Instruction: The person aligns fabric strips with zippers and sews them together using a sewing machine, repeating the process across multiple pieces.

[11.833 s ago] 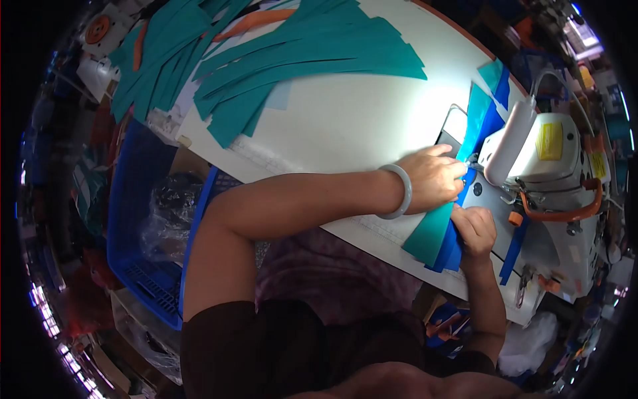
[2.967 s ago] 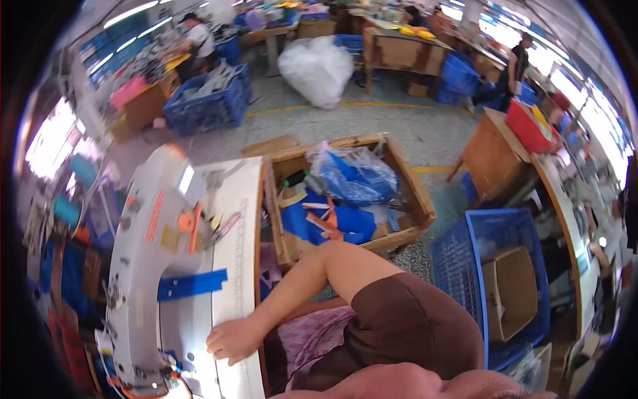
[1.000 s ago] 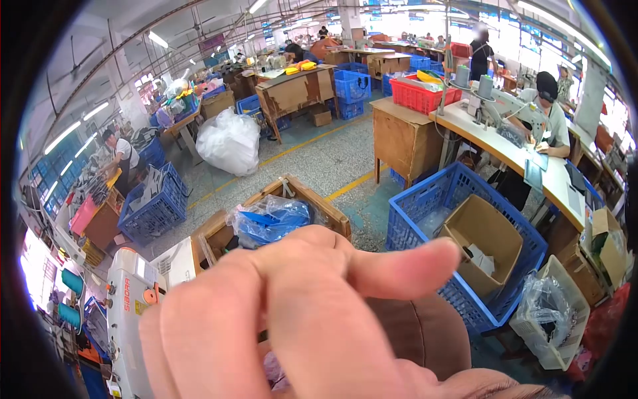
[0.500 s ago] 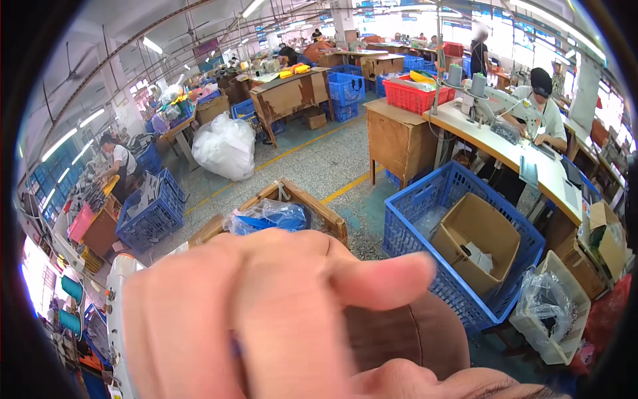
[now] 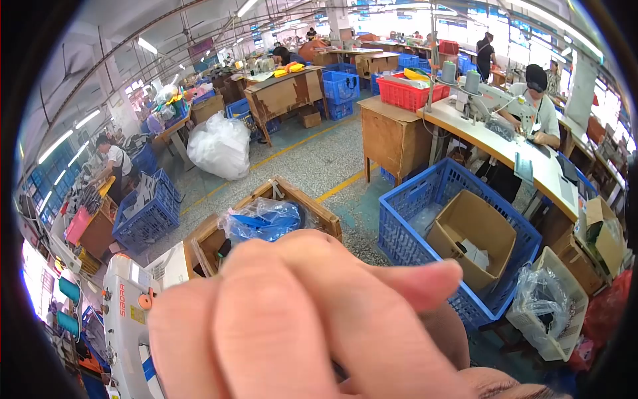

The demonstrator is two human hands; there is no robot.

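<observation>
My right hand [image 5: 312, 312] fills the lower middle, very close to the camera. Its fingers are bent towards me and pressed together, while the thumb points right. Whatever the fingers may hold or press on is hidden. Beyond the knuckles, a clear plastic bag with blue pieces [image 5: 266, 219] lies in a wooden-framed box [image 5: 309, 199]. A white sewing machine [image 5: 126, 299] stands left of the hand. Behind the thumb side shows a rounded brown surface [image 5: 452, 336], mostly covered. More skin appears along the bottom right edge, too cut off to identify. My left hand cannot be made out.
A blue crate [image 5: 392, 226] holding a cardboard box [image 5: 475, 233] stands to the right, beside a pale basket [image 5: 555, 346] with plastic. A co-worker [image 5: 541, 113] sits at a sewing table [image 5: 492, 146]. Teal thread cones [image 5: 68, 306] are at left; a white sack [image 5: 219, 146] lies further back.
My right hand has shifted slightly right and down, its thumb reaching further right. More of the sewing machine and the bagged blue pieces shows. The view has shifted a little.
</observation>
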